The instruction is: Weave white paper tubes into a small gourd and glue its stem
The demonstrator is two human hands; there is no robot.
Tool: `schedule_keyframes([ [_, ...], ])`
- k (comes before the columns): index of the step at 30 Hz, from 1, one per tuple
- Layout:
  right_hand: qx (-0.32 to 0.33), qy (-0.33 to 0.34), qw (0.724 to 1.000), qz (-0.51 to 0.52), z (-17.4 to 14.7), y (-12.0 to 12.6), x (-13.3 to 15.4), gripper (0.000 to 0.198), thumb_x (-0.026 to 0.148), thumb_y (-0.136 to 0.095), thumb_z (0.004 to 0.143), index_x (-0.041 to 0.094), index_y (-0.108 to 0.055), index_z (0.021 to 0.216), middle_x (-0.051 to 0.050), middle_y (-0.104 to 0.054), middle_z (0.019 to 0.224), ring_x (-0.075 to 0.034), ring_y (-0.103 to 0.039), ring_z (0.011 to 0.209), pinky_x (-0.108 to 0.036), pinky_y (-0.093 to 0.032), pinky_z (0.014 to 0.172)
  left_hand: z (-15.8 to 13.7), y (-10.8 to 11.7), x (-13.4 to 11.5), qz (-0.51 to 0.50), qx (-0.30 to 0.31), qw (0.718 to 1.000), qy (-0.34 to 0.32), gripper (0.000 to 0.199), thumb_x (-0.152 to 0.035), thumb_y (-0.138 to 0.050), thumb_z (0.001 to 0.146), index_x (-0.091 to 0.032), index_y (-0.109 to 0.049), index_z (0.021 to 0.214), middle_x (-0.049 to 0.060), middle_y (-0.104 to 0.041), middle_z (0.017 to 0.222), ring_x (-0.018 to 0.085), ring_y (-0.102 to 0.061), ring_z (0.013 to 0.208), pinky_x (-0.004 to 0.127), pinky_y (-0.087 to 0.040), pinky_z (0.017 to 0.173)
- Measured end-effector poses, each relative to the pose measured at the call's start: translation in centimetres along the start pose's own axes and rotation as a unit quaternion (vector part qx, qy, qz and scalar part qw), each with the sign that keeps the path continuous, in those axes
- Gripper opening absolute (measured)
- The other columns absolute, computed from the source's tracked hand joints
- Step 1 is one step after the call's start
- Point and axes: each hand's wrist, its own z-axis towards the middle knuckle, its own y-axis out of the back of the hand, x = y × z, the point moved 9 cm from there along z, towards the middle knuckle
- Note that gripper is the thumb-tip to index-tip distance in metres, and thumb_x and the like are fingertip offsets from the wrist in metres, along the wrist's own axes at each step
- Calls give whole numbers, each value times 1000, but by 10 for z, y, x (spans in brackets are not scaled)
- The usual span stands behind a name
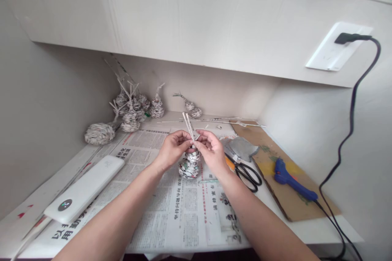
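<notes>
A small gourd woven from rolled newspaper strips stands over the newspaper sheet in the middle of the table. My left hand pinches the gourd's neck from one side, thumb and fingers closed together. From the other side my right hand pinches the same neck, its thumb meeting the left thumb. Rolled paper ends stick up between the two hands. The fingers partly hide the gourd's upper part.
More woven gourds stand at the back left. A white power bank lies at left. To the right are black-handled scissors, grey cloth and a blue glue gun on cardboard; its black cord runs toward the wall socket.
</notes>
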Motion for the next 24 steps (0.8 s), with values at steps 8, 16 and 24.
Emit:
schedule_keyframes([
  [8,-16,17,998,-65,-5,1,6,15,32,-70,77,20,-65,86,-2,-67,81,-14,-62,69,-24,-49,63,0,2,1,11,-6,1000,-5,33,-38,-80,67,-13,-62,78,1,-65,73,13,-64,67,27,-59,66],
  [16,-37,22,993,-108,-8,4,14,10,30,-64,79,20,-61,79,0,-65,72,-13,-60,61,-22,-47,56,-3,-4,-3,-8,5,1000,-2,33,-36,-81,66,-14,-61,77,-1,-61,71,11,-61,67,27,-59,69],
  [24,-30,53,985,-163,-15,-1,26,7,28,-62,81,21,-61,82,2,-62,69,-9,-51,50,-21,-38,47,-4,0,1,-29,-14,999,37,34,-37,-82,64,-13,-63,78,0,-62,69,11,-61,63,24,-57,62],
])
